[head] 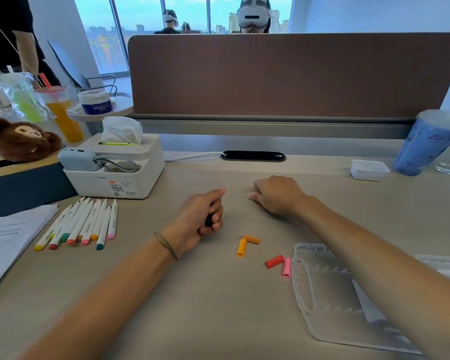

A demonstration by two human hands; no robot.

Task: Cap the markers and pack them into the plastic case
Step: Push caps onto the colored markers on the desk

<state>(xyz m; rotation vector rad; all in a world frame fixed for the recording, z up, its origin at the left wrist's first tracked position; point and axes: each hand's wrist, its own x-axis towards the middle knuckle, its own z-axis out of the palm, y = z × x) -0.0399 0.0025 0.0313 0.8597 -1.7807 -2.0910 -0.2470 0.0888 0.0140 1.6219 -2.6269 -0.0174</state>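
Observation:
Several white markers (81, 224) lie side by side at the left of the desk, coloured ends towards me and bare tips pointing away. Loose caps lie in the middle: two orange caps (246, 244), a red cap (274, 261) and a pink cap (286, 267). The clear plastic case (330, 294) lies flat at the right, partly under my right forearm. My left hand (200, 219) is curled around a small black cap, with a bit of red showing beside it. My right hand (276, 194) rests on the desk as a fist, and nothing shows in it.
A white tissue box organiser (120, 167) with a power bank stands behind the markers. Papers (8, 240) lie at the far left. A small white tray (369, 169) and a blue cup (424, 144) sit at the back right, before a brown divider (283, 74).

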